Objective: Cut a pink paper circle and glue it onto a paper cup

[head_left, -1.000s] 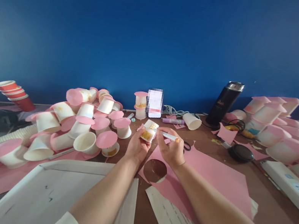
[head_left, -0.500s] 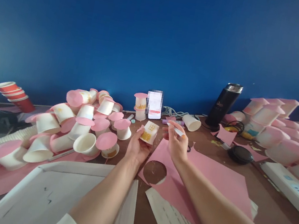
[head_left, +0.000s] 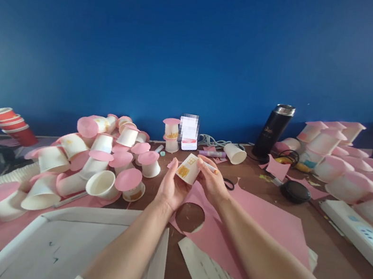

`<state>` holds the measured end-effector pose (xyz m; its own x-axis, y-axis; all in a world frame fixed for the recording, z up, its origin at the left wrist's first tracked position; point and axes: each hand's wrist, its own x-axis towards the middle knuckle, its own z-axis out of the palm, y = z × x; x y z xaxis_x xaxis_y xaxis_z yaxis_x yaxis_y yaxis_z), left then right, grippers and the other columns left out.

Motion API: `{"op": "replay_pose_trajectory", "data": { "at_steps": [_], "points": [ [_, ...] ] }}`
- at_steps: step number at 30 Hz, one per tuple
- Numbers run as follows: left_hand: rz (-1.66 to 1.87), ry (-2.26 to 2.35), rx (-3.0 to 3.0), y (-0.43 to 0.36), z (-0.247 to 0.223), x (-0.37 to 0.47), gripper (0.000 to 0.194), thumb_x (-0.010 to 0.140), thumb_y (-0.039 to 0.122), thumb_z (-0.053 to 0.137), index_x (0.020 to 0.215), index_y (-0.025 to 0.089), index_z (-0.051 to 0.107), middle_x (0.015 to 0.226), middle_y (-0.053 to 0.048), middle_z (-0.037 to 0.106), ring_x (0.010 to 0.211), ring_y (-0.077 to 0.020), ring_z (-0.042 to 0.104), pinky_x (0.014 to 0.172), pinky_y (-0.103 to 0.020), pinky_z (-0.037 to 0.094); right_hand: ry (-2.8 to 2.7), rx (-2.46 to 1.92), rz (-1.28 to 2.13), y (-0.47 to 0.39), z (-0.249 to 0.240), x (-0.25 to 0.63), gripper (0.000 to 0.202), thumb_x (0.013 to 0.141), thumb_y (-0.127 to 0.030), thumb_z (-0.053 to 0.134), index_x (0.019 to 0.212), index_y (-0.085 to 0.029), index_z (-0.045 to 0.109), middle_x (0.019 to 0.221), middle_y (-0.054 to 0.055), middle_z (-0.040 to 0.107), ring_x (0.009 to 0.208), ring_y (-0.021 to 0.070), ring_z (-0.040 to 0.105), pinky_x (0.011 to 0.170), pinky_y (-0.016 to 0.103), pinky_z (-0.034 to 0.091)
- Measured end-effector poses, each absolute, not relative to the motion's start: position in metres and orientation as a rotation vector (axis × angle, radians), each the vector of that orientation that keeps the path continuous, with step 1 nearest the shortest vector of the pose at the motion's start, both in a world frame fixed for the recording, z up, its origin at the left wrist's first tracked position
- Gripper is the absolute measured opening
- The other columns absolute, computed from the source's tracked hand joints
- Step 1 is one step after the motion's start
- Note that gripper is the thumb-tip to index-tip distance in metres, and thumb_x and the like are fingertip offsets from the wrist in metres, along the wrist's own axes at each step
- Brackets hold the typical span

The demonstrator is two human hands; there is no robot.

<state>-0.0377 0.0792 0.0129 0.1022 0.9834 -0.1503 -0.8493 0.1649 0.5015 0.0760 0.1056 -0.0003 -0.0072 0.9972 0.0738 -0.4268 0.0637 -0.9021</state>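
Note:
My left hand (head_left: 172, 190) is wrapped around a white paper cup (head_left: 189, 167) with a yellow window and a yellow patch drawn on its side. My right hand (head_left: 213, 182) grips a white marker (head_left: 211, 167), its orange end pointing right, and the fingers touch the cup's right edge. Below both hands lies a pink paper sheet (head_left: 259, 219) with a round hole cut in it. Behind them stand a stack of two decorated cups (head_left: 171, 136) with a pink disc on top and a lit phone (head_left: 189, 133). The marker's tip is hidden by my fingers.
Several white cups with pink discs (head_left: 129, 180) crowd the left; more pink-topped cups (head_left: 353, 176) fill the right. A black bottle (head_left: 273, 133), a power strip (head_left: 364, 236), a lone paper cup (head_left: 235, 154) and a purple marker (head_left: 212, 153) lie around. A white box lid (head_left: 81, 246) sits in front.
My right hand has come in from the right and now touches the cup, the marker still in it. The cup has turned and tilted slightly in my left hand. The whole view shifted a little.

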Motion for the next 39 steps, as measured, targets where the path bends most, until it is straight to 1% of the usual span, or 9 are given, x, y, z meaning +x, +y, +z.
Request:
{"op": "replay_pose_trajectory", "data": {
  "at_steps": [3,6,10,13,16,19,22,27,39],
  "points": [
    [1.372,0.557,0.513,0.074,0.009,-0.029,0.034,0.073,0.03,0.075,0.103,0.016,0.066,0.103,-0.009,0.069,0.096,-0.0204,0.065,0.081,-0.027,0.051,-0.953,-0.86,1.275,0.109,-0.004,0.078,0.048,0.073,-0.049,0.069,0.108,-0.019,0.059,0.092,0.006,0.07,0.079,0.0194,0.068,0.071,0.034,0.056],
    [1.399,0.696,0.572,0.073,0.003,-0.024,0.036,0.068,0.018,0.078,0.102,0.016,0.067,0.099,-0.007,0.071,0.091,-0.0177,0.066,0.078,-0.024,0.05,-1.053,-0.907,1.192,0.11,-0.007,0.078,0.047,0.073,-0.049,0.069,0.108,-0.019,0.06,0.092,0.005,0.069,0.083,0.0189,0.067,0.074,0.033,0.056],
    [1.442,0.683,0.455,0.078,0.0,-0.027,0.03,0.071,0.016,0.073,0.1,0.015,0.066,0.099,-0.007,0.071,0.085,-0.016,0.067,0.073,-0.024,0.053,-1.183,-1.05,0.926,0.11,-0.011,0.079,0.047,0.076,-0.05,0.066,0.111,-0.02,0.06,0.1,0.006,0.069,0.086,0.0192,0.067,0.076,0.033,0.054],
    [1.453,0.702,0.38,0.081,0.002,-0.03,0.024,0.073,0.014,0.071,0.097,0.014,0.066,0.097,-0.009,0.07,0.084,-0.017,0.067,0.071,-0.025,0.054,-1.201,-1.014,0.758,0.109,-0.01,0.08,0.041,0.084,-0.047,0.058,0.116,-0.023,0.058,0.102,0.007,0.069,0.083,0.0179,0.067,0.074,0.032,0.054],
    [1.499,0.802,0.278,0.083,0.004,-0.031,0.019,0.074,0.011,0.069,0.093,0.015,0.065,0.091,-0.006,0.07,0.08,-0.0141,0.067,0.064,-0.02,0.052,-1.247,-0.939,0.663,0.101,-0.003,0.08,0.036,0.091,-0.042,0.049,0.12,-0.024,0.058,0.1,0.007,0.07,0.08,0.0174,0.067,0.072,0.032,0.054],
    [1.522,0.831,0.204,0.083,0.006,-0.03,0.018,0.074,0.007,0.068,0.09,0.015,0.064,0.089,-0.004,0.069,0.076,-0.0104,0.065,0.062,-0.016,0.05,-1.412,-0.911,0.449,0.089,0.008,0.078,0.027,0.091,-0.035,0.051,0.113,-0.024,0.063,0.106,0.007,0.068,0.094,0.0192,0.064,0.084,0.035,0.052],
    [1.525,0.79,0.244,0.081,0.007,-0.03,0.012,0.076,0.008,0.067,0.087,0.013,0.065,0.086,-0.004,0.067,0.075,-0.0088,0.064,0.062,-0.015,0.049,-1.539,-0.866,0.295,0.081,0.015,0.075,0.02,0.09,-0.028,0.053,0.103,-0.023,0.067,0.098,0.006,0.069,0.092,0.0194,0.064,0.086,0.035,0.051],
    [1.523,0.753,0.28,0.08,0.006,-0.031,0.012,0.077,0.008,0.066,0.087,0.013,0.065,0.084,-0.003,0.067,0.073,-0.0077,0.064,0.062,-0.014,0.049,-1.55,-0.873,0.233,0.081,0.014,0.072,0.016,0.088,-0.023,0.055,0.097,-0.02,0.067,0.089,0.006,0.07,0.083,0.0185,0.065,0.078,0.033,0.053],
    [1.518,0.797,0.168,0.082,0.01,-0.031,0.012,0.078,0.006,0.065,0.087,0.013,0.064,0.086,-0.003,0.068,0.072,-0.0075,0.064,0.057,-0.013,0.049,-1.536,-0.956,0.23,0.085,0.009,0.073,0.016,0.088,-0.025,0.055,0.096,-0.021,0.068,0.089,0.006,0.071,0.082,0.0189,0.067,0.077,0.031,0.055]
  ]
}}
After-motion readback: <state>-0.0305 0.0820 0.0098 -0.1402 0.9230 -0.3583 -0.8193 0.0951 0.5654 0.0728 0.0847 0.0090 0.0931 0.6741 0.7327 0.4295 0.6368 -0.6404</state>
